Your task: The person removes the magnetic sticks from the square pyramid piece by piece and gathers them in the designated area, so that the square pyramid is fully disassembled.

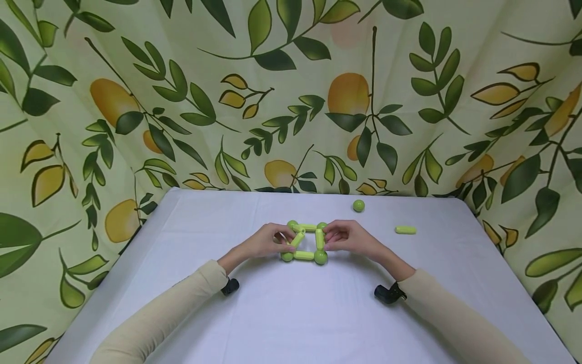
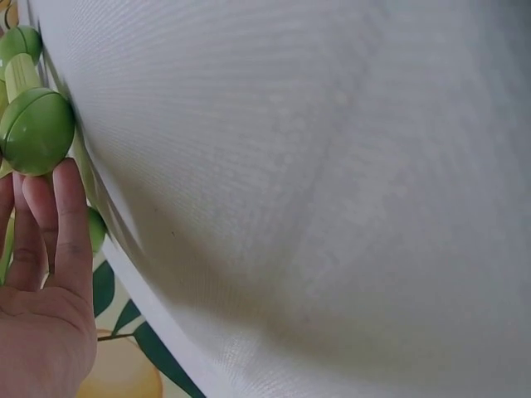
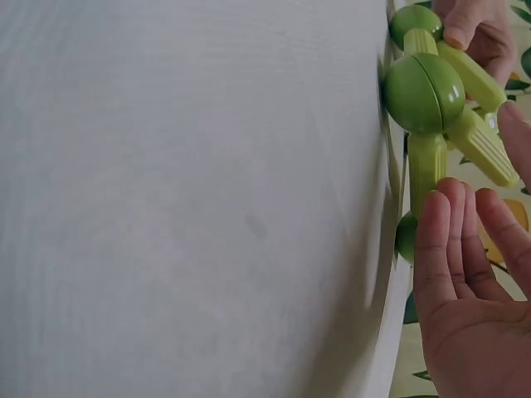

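A toy frame of green balls and pale green rods (image 1: 303,256) sits mid-table, roughly square, with a ball at each corner. Two further rods rise at a slant from its near balls, seen as a ridged rod (image 3: 481,148) in the right wrist view. At the frame's left side my left hand (image 1: 269,239) pinches it by the near-left corner, fingertips against a green ball (image 2: 37,133). My right hand (image 1: 351,235) holds the right side between thumb and fingers, fingertips by the side rod (image 3: 427,159).
A loose green ball (image 1: 358,206) lies toward the back of the table. To its right and nearer is a single pale green rod (image 1: 405,230). White cloth covers the table (image 1: 291,313), and a leaf-and-fruit patterned curtain (image 1: 291,121) hangs behind it.
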{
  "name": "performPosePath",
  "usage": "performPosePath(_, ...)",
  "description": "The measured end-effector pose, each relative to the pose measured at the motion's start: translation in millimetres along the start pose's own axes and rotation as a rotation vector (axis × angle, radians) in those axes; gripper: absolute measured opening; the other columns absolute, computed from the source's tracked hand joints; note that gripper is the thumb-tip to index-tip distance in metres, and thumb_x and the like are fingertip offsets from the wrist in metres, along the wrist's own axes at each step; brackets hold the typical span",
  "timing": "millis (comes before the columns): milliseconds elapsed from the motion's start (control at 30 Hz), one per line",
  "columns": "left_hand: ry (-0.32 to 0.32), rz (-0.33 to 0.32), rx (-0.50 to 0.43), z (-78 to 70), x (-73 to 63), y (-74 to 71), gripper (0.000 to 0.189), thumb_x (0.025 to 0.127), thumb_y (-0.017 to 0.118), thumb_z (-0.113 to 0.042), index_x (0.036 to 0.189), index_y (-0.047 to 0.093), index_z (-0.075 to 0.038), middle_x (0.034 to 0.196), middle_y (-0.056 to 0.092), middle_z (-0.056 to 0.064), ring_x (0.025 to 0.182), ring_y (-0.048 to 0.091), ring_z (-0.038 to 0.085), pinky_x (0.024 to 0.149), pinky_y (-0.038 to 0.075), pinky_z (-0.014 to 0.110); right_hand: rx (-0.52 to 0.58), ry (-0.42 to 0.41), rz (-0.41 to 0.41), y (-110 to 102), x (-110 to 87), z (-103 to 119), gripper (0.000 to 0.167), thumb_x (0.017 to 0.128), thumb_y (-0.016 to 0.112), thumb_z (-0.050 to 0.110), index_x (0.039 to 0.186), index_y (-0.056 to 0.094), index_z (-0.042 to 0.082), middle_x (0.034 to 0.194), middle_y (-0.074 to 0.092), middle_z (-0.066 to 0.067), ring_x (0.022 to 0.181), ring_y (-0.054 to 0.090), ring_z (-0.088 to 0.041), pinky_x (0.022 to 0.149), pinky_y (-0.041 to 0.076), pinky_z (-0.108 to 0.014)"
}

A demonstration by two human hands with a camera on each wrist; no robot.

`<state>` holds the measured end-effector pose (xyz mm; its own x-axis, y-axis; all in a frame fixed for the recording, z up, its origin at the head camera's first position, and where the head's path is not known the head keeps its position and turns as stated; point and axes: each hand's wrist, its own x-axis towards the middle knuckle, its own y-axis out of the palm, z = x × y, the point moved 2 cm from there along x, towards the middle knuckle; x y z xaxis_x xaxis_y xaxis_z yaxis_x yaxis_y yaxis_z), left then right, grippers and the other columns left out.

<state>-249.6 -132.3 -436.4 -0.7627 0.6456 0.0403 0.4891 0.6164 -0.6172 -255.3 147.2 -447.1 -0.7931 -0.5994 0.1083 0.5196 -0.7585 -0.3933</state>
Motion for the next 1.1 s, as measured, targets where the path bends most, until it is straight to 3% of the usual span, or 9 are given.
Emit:
performPosePath(633,0.0,0.001,0.012,-0.2,-0.8,0.1,0.024,0.088,0.082,-0.013,0.109,0.071,-0.005,0.097,0.066,-0.002,0.086,0.061,0.014,0.081,0.054,0.029,-0.05,0.01,-0.027,16,7.5,3,0.038,0.08,0.088,0.008,0.112,0.069,-0.003,0.091,0.066,-0.009,0.081,0.064,-0.022,0.073,0.055,-0.027)
performPosePath(833,-0.005,0.007,0.0,-0.7,0.7,0.4,0.024,0.089,0.082,-0.013,0.109,0.071,-0.005,0.098,0.065,-0.002,0.086,0.061,0.014,0.081,0.054,0.029,-0.075,0.029,-0.048,19,7.8,4,0.035,0.081,0.086,0.003,0.111,0.069,-0.005,0.091,0.065,-0.012,0.081,0.061,-0.023,0.071,0.053,-0.024)
performPosePath(1100,0.013,-0.005,-0.018,-1.1,-1.4,0.4,0.025,0.088,0.082,-0.012,0.109,0.071,-0.002,0.099,0.066,0.003,0.086,0.061,0.019,0.081,0.054,0.031,-0.043,0.031,-0.035,22,0.8,36,0.029,0.083,0.082,-0.004,0.107,0.067,-0.01,0.09,0.064,-0.021,0.082,0.061,-0.029,0.071,0.053,-0.025)
